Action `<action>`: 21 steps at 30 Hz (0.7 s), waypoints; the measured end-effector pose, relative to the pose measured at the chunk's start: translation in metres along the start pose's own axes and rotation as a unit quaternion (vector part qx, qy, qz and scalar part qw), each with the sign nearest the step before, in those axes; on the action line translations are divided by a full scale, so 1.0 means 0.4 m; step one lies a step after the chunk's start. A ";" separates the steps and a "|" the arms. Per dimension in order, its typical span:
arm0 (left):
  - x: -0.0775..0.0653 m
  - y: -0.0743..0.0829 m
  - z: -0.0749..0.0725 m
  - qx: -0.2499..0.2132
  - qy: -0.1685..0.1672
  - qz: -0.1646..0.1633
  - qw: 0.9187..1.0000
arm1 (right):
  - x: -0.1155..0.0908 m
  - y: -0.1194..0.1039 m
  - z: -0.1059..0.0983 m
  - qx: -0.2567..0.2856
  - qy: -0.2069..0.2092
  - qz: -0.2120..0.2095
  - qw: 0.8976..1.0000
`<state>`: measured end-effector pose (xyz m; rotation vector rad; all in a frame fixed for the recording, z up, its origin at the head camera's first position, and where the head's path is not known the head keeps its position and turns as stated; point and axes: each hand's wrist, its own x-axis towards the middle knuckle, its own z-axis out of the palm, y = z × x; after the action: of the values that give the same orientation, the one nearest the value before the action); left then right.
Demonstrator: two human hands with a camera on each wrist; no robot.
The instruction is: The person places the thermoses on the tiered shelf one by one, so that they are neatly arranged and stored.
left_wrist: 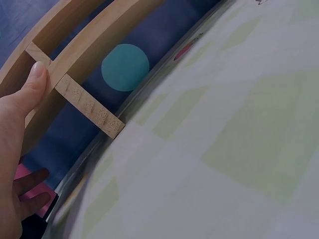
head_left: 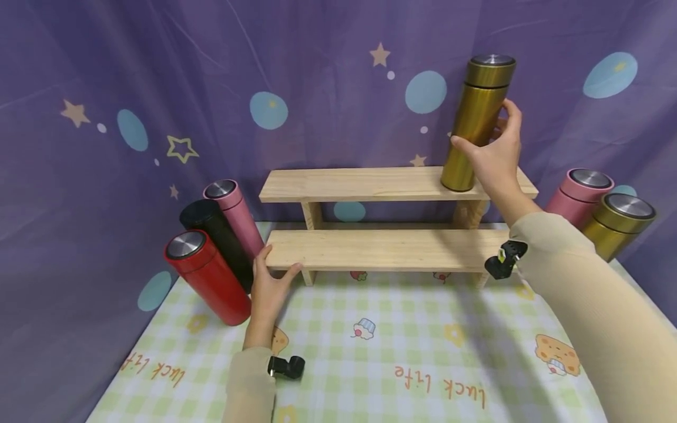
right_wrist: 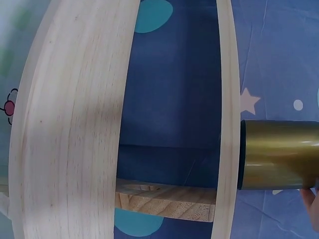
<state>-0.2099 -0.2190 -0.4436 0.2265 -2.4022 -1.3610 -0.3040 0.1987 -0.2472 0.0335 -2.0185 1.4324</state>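
The right hand (head_left: 498, 157) grasps the gold bottle (head_left: 476, 114), its long axis almost upright, at the right end of the upper board (head_left: 359, 183); whether the base touches, I cannot tell. The left hand (head_left: 270, 291), farther away, rests unclenched against the lower board (head_left: 381, 249).

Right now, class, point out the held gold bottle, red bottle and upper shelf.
Held gold bottle (head_left: 476, 116): head view, body.
Red bottle (head_left: 215, 282): head view, body.
Upper shelf (head_left: 359, 183): head view, top surface.
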 end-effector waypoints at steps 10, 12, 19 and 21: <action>0.001 -0.004 0.001 0.023 0.003 0.008 1.000 | -0.002 0.000 -0.003 0.000 -0.013 -0.001 1.000; 0.002 -0.005 0.001 0.029 0.002 0.008 1.000 | -0.003 0.002 -0.004 -0.001 -0.020 0.000 1.000; 0.003 -0.004 0.001 0.029 -0.003 0.005 1.000 | -0.002 0.006 -0.009 -0.010 -0.047 0.006 0.999; 0.003 -0.003 0.001 0.027 -0.004 0.004 1.000 | -0.001 0.005 -0.010 -0.015 -0.054 0.010 0.998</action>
<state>-0.2112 -0.2197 -0.4443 0.2261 -2.4457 -1.2980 -0.3023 0.2029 -0.2482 0.0810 -2.1327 1.4402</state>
